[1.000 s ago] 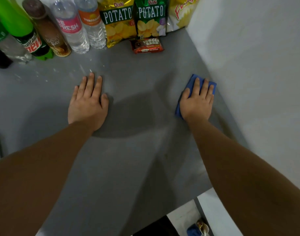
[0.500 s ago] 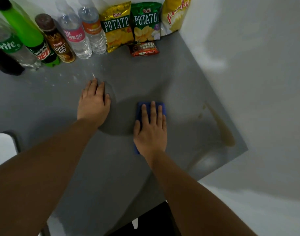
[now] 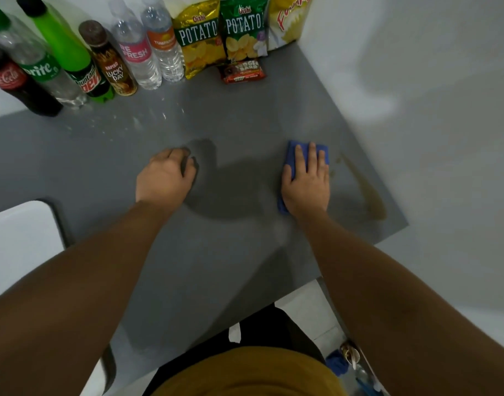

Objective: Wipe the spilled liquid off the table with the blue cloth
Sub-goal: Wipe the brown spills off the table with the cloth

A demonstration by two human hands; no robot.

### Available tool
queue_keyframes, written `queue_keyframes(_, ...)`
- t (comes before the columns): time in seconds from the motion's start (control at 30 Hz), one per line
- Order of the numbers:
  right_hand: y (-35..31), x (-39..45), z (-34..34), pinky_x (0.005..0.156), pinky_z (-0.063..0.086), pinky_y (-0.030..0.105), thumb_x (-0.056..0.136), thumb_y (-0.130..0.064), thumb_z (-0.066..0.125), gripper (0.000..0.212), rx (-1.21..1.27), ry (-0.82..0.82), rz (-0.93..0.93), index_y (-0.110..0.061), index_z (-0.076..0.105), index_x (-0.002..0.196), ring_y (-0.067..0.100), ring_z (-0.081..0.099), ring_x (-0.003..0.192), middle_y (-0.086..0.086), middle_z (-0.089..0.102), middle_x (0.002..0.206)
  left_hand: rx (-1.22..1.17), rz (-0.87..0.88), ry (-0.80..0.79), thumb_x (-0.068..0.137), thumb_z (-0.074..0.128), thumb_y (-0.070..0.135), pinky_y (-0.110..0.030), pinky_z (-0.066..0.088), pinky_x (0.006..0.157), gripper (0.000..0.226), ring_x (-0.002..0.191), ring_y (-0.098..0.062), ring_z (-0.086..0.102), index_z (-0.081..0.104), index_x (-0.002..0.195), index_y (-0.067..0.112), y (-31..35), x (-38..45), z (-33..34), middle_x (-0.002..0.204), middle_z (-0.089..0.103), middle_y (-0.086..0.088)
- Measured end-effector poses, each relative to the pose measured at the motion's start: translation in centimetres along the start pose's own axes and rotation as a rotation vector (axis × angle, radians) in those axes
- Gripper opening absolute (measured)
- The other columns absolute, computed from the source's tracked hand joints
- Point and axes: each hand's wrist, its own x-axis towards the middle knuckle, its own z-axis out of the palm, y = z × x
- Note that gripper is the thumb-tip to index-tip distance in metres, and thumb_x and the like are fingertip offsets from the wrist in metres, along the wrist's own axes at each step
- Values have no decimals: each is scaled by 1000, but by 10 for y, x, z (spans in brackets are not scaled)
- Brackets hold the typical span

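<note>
On the grey table (image 3: 245,115), near its right edge, the blue cloth (image 3: 292,151) was pinned flat under the right hand (image 3: 306,182), whose fingers were laid out straight and close together on it. The brownish spilled liquid (image 3: 365,187) lay as a streak just beside the cloth, toward the table's corner. For a clean pass, the cloth would best be kept pressed flat and carried rightward along the whole streak, so that no liquid is pushed over the edge. The left hand (image 3: 165,178) was rested on the table, fingers curled under. Half a second before, the cloth had been nearer the middle and the left fingers flat.
</note>
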Motion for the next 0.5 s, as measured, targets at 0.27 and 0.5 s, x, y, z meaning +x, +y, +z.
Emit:
queue_keyframes(0.27, -23, -109, 4, 129, 2, 42, 107, -49, 19, 64, 15, -68, 11, -21, 13, 165, 28, -1, 160, 7, 2, 173, -49, -11, -35, 98, 53, 37, -44, 52, 72, 28, 89, -43, 65, 67, 100, 13, 10, -22, -7, 99, 68, -19)
queue_keyframes(0.5, -87, -134, 27, 128, -4, 41, 107, -49, 15, 64, 29, -180, -273, -24, 7, 165, 23, -13, 159, 4, -6, 173, -25, -19, 3, 99, 51, 37, -44, 51, 69, 29, 87, -44, 65, 66, 103, 13, 2, -21, -2, 99, 68, -20)
